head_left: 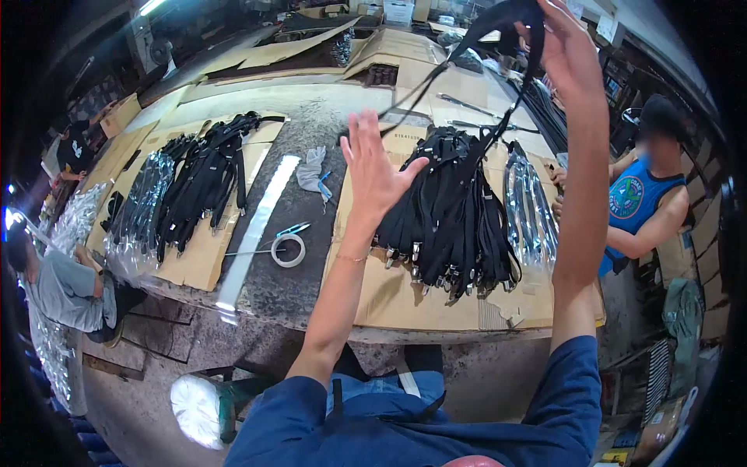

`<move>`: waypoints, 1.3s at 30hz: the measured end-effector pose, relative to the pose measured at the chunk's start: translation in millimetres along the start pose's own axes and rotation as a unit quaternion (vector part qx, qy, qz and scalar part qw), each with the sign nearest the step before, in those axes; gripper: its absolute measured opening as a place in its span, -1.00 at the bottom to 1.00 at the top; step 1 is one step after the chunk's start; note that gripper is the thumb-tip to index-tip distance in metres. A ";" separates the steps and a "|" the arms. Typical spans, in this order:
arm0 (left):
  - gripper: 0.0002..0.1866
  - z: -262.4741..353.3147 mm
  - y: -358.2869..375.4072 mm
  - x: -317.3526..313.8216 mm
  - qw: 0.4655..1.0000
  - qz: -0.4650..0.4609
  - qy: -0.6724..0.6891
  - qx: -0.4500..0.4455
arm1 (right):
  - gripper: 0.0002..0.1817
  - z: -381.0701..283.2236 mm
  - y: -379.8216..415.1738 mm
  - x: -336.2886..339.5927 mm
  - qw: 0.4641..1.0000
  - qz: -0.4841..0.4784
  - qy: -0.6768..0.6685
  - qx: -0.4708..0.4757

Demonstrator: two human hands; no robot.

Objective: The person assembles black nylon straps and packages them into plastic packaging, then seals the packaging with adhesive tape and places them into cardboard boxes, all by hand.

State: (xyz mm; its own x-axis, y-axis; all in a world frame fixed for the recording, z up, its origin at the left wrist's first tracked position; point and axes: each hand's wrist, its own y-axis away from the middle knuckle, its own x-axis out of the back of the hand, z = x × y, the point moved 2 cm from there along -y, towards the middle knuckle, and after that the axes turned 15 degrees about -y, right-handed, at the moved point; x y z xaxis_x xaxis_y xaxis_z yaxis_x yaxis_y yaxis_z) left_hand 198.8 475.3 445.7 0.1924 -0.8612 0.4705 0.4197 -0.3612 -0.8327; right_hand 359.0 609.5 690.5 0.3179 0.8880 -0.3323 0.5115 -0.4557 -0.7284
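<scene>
My right hand point(572, 50) is raised high at the upper right, fingers closed around a pair of black suspenders point(498, 19) whose straps hang in a loop and trail down to the left and toward the pile. My left hand point(376, 167) is up over the table with its fingers stretched and thumb apart; a thin strap end passes close by its fingertips. Below and between the hands lies a large pile of black suspenders point(459, 202) with metal clips at the near ends, on a cardboard sheet point(381, 300).
Clear plastic sleeves point(529, 206) lie right of the pile. To the left are a tape roll point(288, 250), a blue-handled cutter point(293, 229), a shiny plastic strip point(257, 237) and a second suspenders pile point(206, 183). One person point(646, 194) stands at right; others work at left.
</scene>
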 end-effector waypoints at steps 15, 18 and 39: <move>-0.60 -20.1 207.1 3.9 0.931 -0.353 0.024 0.091 | -0.43 207.0 44.6 226.8 0.914 0.129 0.334 -0.189; -0.46 -26.0 234.8 -7.9 0.911 -0.396 -0.042 0.111 | -0.26 274.2 115.3 256.1 0.758 0.052 0.627 -0.171; -0.63 -371.2 429.2 147.2 0.627 0.082 0.176 0.754 | -0.85 252.8 486.8 13.7 0.898 0.119 0.304 -0.294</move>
State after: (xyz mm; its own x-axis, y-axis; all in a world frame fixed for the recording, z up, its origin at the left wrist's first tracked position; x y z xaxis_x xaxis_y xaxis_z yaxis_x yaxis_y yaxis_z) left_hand 78.0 60.7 49.1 0.2461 -0.9642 0.0993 0.8328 0.2627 0.4873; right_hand 410.6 415.4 180.0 0.7596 0.6450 0.0831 0.6482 -0.7404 -0.1780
